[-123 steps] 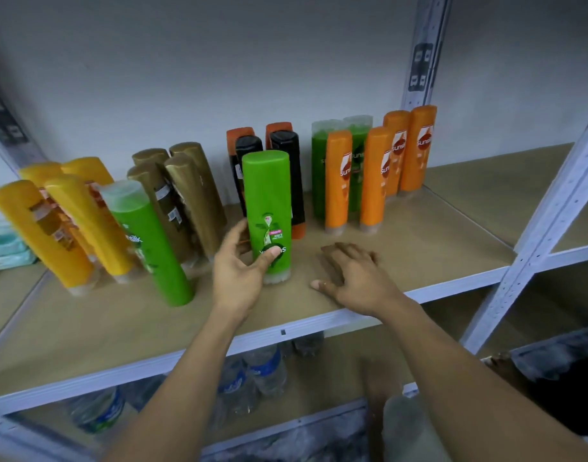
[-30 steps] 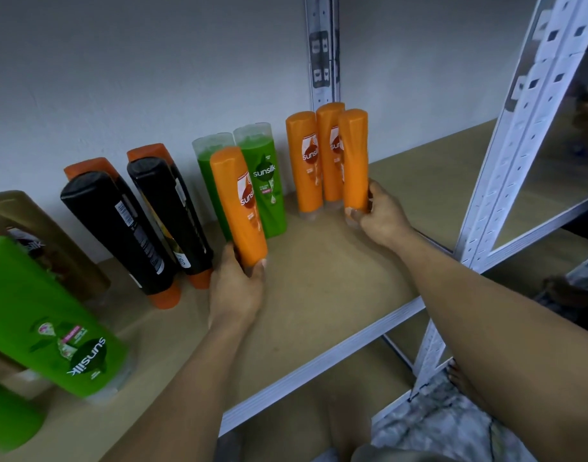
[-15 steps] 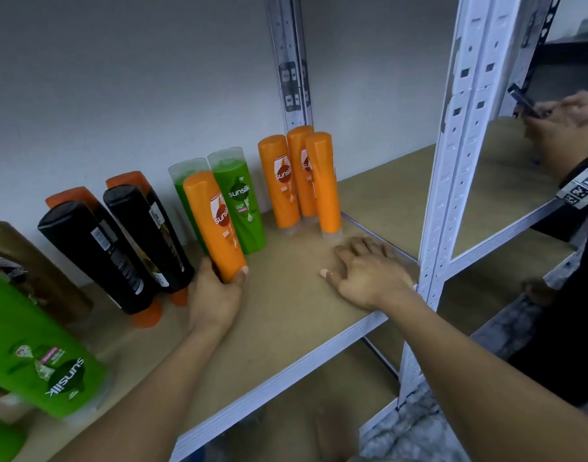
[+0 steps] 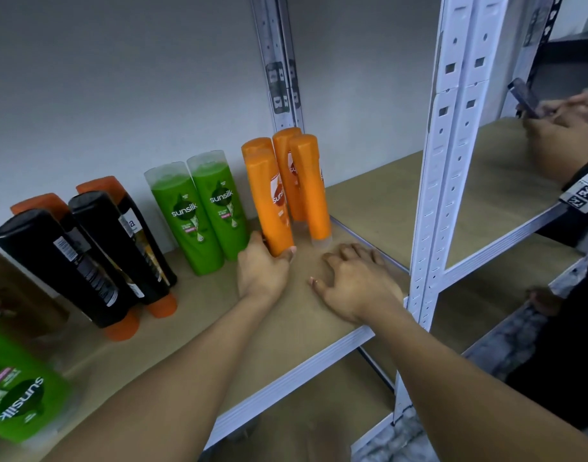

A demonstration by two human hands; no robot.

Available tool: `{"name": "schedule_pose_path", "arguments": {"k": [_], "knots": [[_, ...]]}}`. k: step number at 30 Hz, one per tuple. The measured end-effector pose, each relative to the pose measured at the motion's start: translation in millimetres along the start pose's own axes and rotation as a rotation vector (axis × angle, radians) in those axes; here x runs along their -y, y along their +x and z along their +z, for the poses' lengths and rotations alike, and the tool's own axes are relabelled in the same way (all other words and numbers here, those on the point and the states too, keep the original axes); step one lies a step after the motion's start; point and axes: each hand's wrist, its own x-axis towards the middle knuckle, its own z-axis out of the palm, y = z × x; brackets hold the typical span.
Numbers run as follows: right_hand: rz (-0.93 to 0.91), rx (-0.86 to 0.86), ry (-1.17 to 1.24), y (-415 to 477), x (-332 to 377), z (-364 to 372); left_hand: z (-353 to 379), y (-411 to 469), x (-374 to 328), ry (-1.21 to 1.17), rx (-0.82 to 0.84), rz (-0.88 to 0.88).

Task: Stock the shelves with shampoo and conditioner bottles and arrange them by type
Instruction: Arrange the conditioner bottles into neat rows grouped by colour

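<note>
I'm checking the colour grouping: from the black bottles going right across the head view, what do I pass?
Black bottles → green pair → front orange bottle, gripped by left hand → other orange bottles → right hand → post → another person's hands.

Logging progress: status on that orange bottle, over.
Left hand grips orange bottle, beside other three. Right hand rests open on shelf. Nothing blocking.

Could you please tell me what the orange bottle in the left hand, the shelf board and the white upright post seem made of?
Orange bottle: likely opaque plastic, smooth with a soft sheen. Shelf board: probably fibreboard, matte tan, no visible grain. Upright post: seemingly painted metal, white with punched slots.
</note>
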Motion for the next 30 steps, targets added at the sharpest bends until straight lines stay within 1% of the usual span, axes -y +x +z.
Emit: {"name": "schedule_pose_path", "arguments": {"k": [6, 10, 13, 17, 22, 24, 30], "knots": [[-0.014, -0.001, 0.013, 2, -2, 1, 20, 13, -5, 0.013, -0.025, -0.027], [-0.015, 0.002, 0.009, 2, -2, 1, 26, 14, -4, 0.07, -0.05, -0.031], [-0.017, 0.005, 0.018, 1, -2, 0, 26, 14, -1, 0.107, -0.034, -0.03], [-0.017, 0.003, 0.022, 0, -1, -2, 20, 7, 10, 0.131, 0.075, 0.01], [-0.013, -0.001, 0.014, -1, -1, -2, -4, -26, 22, 0.236, 0.216, 0.043], [-0.009, 0.005, 0.014, -1, -1, -2, -25, -46, 28, 0.284, 0.264, 0.087], [0.003, 0.032, -0.025, -14, 17, -6, -117, -108, 55, 0.29, 0.395, 0.261]]}}
